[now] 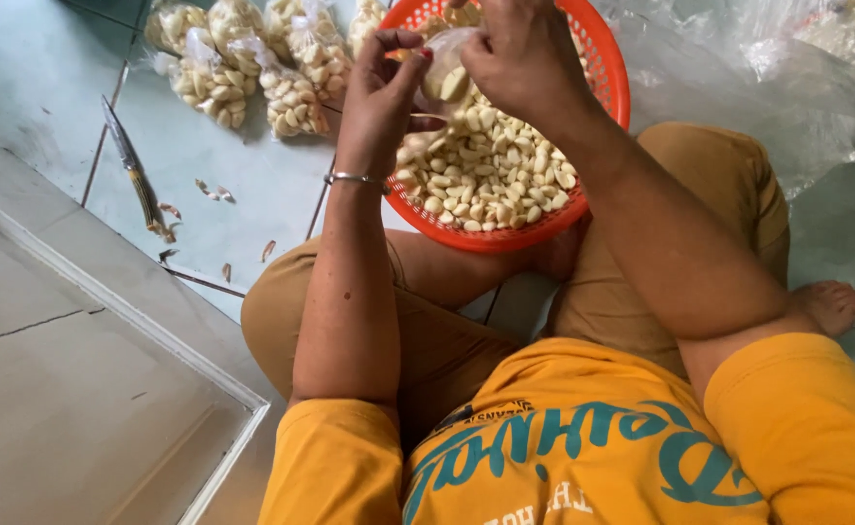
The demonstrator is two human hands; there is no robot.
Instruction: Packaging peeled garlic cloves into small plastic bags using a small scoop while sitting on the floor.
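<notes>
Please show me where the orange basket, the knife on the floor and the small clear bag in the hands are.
orange basket [610,73]: head view, on its bare right rim.
knife [134,167]: head view, middle of the knife, lying on the floor tiles.
small clear bag [444,73]: head view, on its filled part between both hands.

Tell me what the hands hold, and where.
Both the left hand and right hand hold a small clear bag of garlic cloves by its top edge.

Single head view, looking steeply down over own chest and crossed legs, close on hands above basket, tiled floor beyond.
</notes>
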